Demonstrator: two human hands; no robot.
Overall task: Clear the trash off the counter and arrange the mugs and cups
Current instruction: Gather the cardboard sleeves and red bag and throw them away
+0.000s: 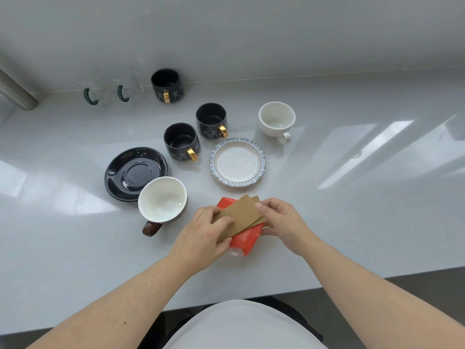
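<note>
Both hands meet over the trash near the counter front edge. Left hand closed on the left end of the brown card, thumb on top, fingers curled under; same grip also pinches the red wrapper beneath. Right hand pinches the card's right end, thumb and fingertips at its upper corner, other fingers tucked under by the wrapper. Card lies on top of the wrapper, between the two hands, tilted. Can't tell if the wrapper touches the counter.

Mugs & cups: brown-handled white cup just left of left hand, its rim overlapping the black saucer. Two black mugs w/ gold handles behind, close together, apart from the hands. Patterned saucer directly beyond the trash, near but not touching. White cup further back-right. Third black mug at the wall, beside two glass mugs w/ green handles.
</note>
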